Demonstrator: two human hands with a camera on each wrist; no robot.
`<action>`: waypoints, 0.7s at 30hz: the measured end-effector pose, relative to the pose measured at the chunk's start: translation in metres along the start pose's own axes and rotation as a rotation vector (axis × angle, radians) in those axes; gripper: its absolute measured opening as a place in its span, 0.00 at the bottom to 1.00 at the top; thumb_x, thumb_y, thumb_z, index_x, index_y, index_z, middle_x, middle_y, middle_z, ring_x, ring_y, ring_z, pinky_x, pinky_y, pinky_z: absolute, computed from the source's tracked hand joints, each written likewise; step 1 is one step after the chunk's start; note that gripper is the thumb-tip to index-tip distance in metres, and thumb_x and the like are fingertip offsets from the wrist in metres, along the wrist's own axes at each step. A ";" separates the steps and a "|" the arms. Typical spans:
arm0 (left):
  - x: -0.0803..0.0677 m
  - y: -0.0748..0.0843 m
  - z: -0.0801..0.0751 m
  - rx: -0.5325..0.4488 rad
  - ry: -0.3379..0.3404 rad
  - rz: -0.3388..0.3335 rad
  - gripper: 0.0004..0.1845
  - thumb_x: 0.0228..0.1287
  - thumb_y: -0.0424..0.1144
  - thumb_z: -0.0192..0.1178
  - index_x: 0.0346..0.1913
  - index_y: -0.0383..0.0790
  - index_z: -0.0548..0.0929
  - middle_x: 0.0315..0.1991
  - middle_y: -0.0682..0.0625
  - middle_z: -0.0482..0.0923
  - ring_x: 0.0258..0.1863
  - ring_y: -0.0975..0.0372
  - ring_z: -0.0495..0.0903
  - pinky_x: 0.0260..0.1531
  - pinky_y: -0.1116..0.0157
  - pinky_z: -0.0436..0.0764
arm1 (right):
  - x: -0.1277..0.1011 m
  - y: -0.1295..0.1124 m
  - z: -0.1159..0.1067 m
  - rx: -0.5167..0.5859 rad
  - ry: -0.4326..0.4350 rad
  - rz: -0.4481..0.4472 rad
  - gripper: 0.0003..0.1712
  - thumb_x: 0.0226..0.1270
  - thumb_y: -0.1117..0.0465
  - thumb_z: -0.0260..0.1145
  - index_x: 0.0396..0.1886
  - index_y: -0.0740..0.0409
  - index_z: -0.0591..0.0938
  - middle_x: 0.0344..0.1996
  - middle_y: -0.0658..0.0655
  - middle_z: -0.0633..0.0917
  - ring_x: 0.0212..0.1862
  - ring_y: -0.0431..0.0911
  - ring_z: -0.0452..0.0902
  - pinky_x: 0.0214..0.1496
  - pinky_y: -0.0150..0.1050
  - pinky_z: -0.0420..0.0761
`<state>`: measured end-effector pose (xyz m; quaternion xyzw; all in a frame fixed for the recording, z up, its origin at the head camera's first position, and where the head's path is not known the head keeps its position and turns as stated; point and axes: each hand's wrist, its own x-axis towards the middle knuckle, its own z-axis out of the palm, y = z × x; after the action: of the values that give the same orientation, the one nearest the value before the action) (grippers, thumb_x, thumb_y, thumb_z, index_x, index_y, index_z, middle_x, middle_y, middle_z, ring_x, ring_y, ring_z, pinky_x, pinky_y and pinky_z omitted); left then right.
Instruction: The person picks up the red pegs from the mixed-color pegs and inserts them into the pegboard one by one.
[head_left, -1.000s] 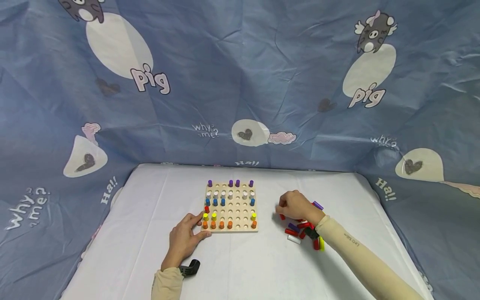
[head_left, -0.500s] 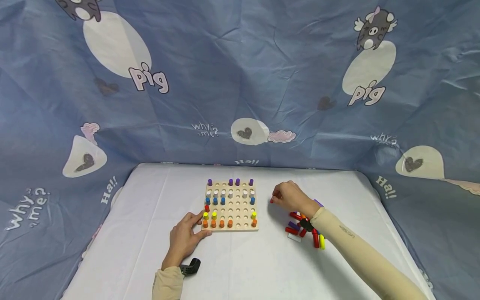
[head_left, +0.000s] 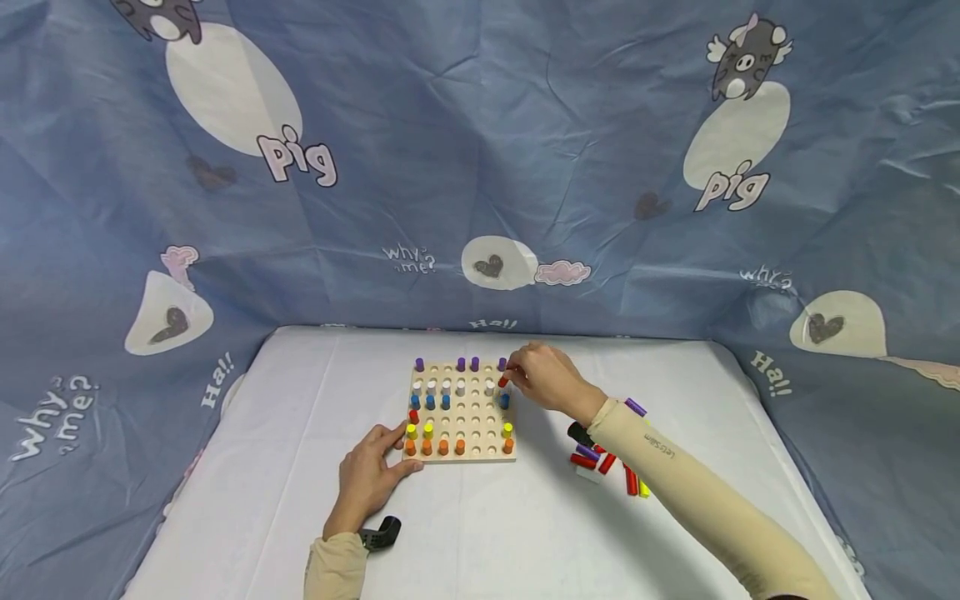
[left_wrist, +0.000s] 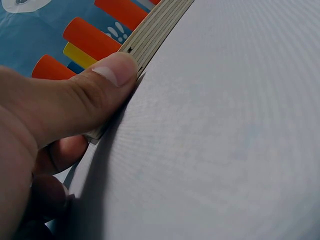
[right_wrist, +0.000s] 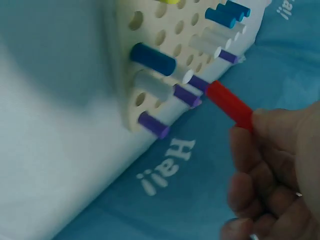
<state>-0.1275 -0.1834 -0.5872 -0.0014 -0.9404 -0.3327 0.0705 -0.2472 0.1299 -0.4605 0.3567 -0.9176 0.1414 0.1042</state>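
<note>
My left hand point(head_left: 367, 477) grips the near left corner of a wooden pegboard point(head_left: 468, 417). In the left wrist view its thumb point(left_wrist: 107, 75) presses on the layered edge, close beside orange pegs point(left_wrist: 90, 37). My right hand point(head_left: 546, 375) pinches a red peg point(right_wrist: 227, 102) by one end, between thumb and index finger, over the board's far right corner. The peg is tilted. Around it stand a blue peg point(right_wrist: 154, 59), white pegs and purple pegs point(right_wrist: 153, 125). Another red peg point(head_left: 414, 417) stands in the board's left column.
A loose pile lies right of the board, with red pegs point(head_left: 582, 461), a purple peg point(head_left: 635, 407), a yellow peg point(head_left: 643, 486) and a white peg point(head_left: 587, 474). My right forearm point(head_left: 697, 483) crosses over it. A blue patterned cloth point(head_left: 480, 167) rises behind the white table point(head_left: 480, 533).
My right hand has moved left and away from me, from the loose pile to the board's far right corner, carrying the red peg. My left hand stays on the board's corner.
</note>
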 end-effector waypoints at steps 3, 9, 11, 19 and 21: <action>0.000 -0.001 0.001 0.002 0.008 0.010 0.41 0.50 0.50 0.84 0.70 0.44 0.83 0.38 0.57 0.76 0.25 0.67 0.64 0.28 0.67 0.62 | 0.008 -0.010 0.004 -0.026 0.006 -0.032 0.04 0.72 0.60 0.73 0.38 0.52 0.92 0.34 0.49 0.91 0.37 0.43 0.84 0.34 0.38 0.82; -0.001 0.000 0.001 0.009 0.029 0.021 0.41 0.49 0.48 0.84 0.69 0.43 0.84 0.37 0.58 0.76 0.25 0.68 0.63 0.28 0.68 0.62 | 0.023 -0.031 0.013 -0.080 0.015 -0.105 0.04 0.71 0.55 0.75 0.38 0.48 0.93 0.30 0.48 0.83 0.36 0.43 0.77 0.33 0.38 0.79; -0.001 0.001 0.002 0.007 0.018 0.014 0.41 0.49 0.48 0.84 0.69 0.43 0.83 0.38 0.58 0.76 0.25 0.68 0.64 0.28 0.67 0.62 | 0.028 -0.037 0.016 -0.084 0.010 -0.124 0.04 0.70 0.54 0.76 0.38 0.47 0.93 0.30 0.48 0.81 0.36 0.43 0.75 0.33 0.37 0.78; 0.002 0.000 0.001 0.007 -0.008 -0.001 0.41 0.51 0.50 0.83 0.70 0.45 0.83 0.39 0.57 0.77 0.25 0.66 0.64 0.29 0.66 0.63 | 0.044 -0.053 0.029 -0.034 -0.014 -0.169 0.04 0.68 0.54 0.78 0.39 0.44 0.94 0.31 0.47 0.79 0.37 0.43 0.71 0.36 0.36 0.75; 0.002 0.000 0.000 0.003 -0.004 0.001 0.41 0.51 0.50 0.83 0.70 0.45 0.83 0.39 0.57 0.77 0.25 0.66 0.64 0.29 0.66 0.63 | 0.048 -0.055 0.033 -0.014 -0.017 -0.178 0.04 0.67 0.54 0.78 0.39 0.44 0.95 0.31 0.48 0.78 0.36 0.43 0.69 0.36 0.35 0.73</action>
<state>-0.1297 -0.1837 -0.5874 -0.0027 -0.9410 -0.3313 0.0689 -0.2471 0.0505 -0.4675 0.4372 -0.8841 0.1221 0.1110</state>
